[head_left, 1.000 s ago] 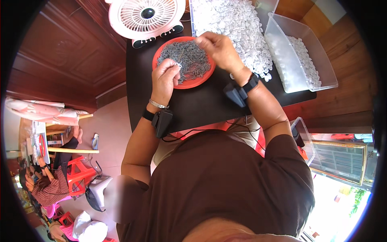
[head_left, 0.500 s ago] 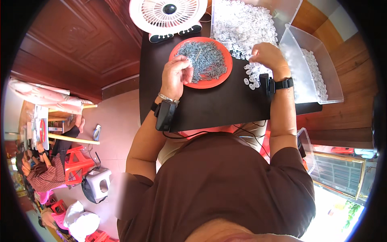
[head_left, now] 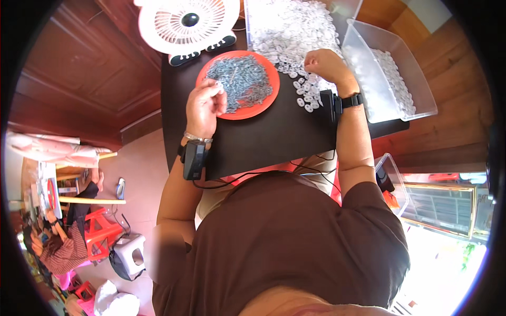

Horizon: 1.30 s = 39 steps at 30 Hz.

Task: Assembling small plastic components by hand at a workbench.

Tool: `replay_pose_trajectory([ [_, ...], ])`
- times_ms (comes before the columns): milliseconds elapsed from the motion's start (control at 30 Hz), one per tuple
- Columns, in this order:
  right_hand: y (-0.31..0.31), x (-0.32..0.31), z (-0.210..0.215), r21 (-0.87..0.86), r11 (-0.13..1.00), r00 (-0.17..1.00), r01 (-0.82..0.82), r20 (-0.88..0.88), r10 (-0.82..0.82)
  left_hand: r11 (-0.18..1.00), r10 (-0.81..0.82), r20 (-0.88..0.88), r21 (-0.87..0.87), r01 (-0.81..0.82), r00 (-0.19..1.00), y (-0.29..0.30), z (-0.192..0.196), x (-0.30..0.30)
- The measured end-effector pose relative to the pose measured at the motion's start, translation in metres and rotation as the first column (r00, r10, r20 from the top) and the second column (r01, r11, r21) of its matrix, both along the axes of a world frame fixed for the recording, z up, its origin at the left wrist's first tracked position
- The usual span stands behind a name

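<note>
An orange plate (head_left: 267, 102) heaped with small grey metal pieces (head_left: 243, 79) lies on the black table (head_left: 274, 139). My left hand (head_left: 204, 104) rests at the plate's left edge, fingers pinched on a small piece. My right hand (head_left: 326, 64) is curled over the heap of small white plastic rings (head_left: 292, 31) that spreads from the top of the table, its fingers closed on some of them. A black band sits on each wrist.
A white round fan (head_left: 184, 23) stands behind the plate. A clear plastic bin (head_left: 392, 79) with white rings sits at the right. A second clear box (head_left: 392, 181) is by my right side. Red stools and another seated person are at the lower left.
My right hand moved from the plate to the white rings on the right. My left hand stayed at the plate's left edge. The view shifted slightly.
</note>
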State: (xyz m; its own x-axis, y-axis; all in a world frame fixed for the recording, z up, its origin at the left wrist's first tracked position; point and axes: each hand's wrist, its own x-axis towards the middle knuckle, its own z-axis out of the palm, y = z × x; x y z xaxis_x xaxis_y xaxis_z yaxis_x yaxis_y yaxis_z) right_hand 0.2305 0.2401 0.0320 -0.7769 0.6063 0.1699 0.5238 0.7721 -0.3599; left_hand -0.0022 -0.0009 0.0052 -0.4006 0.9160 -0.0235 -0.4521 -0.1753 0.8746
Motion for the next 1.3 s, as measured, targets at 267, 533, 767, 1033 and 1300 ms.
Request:
replay_pose_trajectory([
  [267,-0.03,-0.008,0.011,-0.099,0.991,0.983,-0.093,0.151,0.107,0.999,-0.045,-0.083,-0.005,0.044,0.996,0.001,0.004,0.003],
  [533,-0.03,-0.023,0.0,-0.002,0.988,0.965,-0.153,0.217,0.15,1.0,-0.009,-0.113,0.012,0.01,0.994,0.0,0.005,0.007],
  [767,-0.053,-0.046,0.004,-0.66,0.644,0.882,-0.387,-0.469,0.05,0.999,0.01,-0.294,-0.044,-0.024,0.956,-0.003,0.013,0.02],
  [1033,-0.089,-0.066,0.001,-0.762,0.362,0.805,-0.536,-0.591,-0.05,0.999,0.034,-0.377,-0.006,-0.04,0.926,-0.002,0.006,0.027],
  [1300,-0.103,-0.068,0.003,-0.755,0.362,0.811,-0.546,-0.585,0.002,0.998,0.019,-0.408,-0.044,-0.04,0.913,-0.001,0.005,0.031],
])
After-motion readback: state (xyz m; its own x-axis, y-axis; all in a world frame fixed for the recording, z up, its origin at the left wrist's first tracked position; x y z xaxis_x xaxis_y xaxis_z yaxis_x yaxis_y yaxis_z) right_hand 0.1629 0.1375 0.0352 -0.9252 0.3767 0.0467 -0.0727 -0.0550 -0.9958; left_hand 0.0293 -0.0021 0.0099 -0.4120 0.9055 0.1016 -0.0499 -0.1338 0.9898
